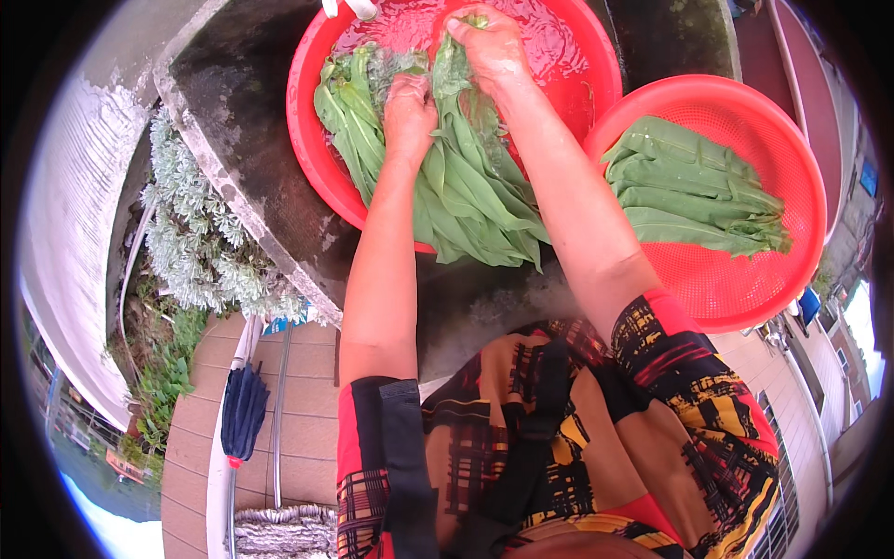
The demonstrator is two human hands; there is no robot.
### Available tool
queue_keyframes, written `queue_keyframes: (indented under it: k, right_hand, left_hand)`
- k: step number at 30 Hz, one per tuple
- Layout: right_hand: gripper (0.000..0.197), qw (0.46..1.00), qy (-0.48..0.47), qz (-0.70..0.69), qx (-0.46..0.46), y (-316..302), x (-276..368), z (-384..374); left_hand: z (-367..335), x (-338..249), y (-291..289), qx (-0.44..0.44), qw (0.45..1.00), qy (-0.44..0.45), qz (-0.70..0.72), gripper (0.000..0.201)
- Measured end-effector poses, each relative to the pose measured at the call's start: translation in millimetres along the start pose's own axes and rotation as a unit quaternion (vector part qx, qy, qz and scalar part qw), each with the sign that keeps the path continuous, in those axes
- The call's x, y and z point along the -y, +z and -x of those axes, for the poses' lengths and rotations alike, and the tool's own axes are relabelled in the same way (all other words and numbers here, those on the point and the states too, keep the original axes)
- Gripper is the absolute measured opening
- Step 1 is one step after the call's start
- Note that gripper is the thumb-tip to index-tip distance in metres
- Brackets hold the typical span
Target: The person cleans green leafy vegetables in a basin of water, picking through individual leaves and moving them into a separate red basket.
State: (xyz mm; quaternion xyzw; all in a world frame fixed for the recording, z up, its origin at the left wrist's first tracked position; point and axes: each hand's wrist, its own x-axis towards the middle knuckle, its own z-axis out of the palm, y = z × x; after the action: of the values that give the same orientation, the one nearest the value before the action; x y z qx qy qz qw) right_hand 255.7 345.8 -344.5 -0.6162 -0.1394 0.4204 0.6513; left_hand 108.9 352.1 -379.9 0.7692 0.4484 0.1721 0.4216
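Observation:
Water fills a red basin in front of me, and long leafy greens lie in it, their leaves draping over the near rim. My right hand is closed round the stem ends of one bunch and lifts them toward the far side of the basin. Lower and to the left, my left hand is among the greens with its fingers curled down into the leaves; the fingertips are partly hidden. To the right, a red colander holds more leafy greens, laid side by side.
A white tap juts in over the basin's far rim. Basin and colander sit on a dark stone sink with a pale edge. Left of it grow silvery plants. A folded dark blue umbrella and a mop head are at lower left.

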Motion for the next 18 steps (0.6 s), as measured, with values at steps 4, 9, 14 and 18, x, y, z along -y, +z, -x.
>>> queue_keyframes:
  k: [4,9,14,18]
  right_hand:
    - [0.002,0.979,-0.169,-0.037,0.113,45.1,151.5,24.5]
    - [0.008,0.892,-0.417,0.169,0.033,49.7,202.9,82.0]
    - [0.026,0.796,-0.419,0.404,0.169,17.3,77.5,108.2]
    - [0.02,0.801,-0.292,0.496,0.167,-17.3,-9.7,115.4]
  left_hand:
    - [9.8,10.6,-3.1,-0.036,0.848,-0.191,0.493,0.017]
    - [10.0,13.2,-22.4,-0.045,0.896,-0.199,0.393,0.014]
    - [12.3,-7.6,-27.7,-0.076,0.88,-0.173,0.435,0.01]
    - [13.2,6.8,-7.3,-0.068,0.922,-0.132,0.358,0.007]
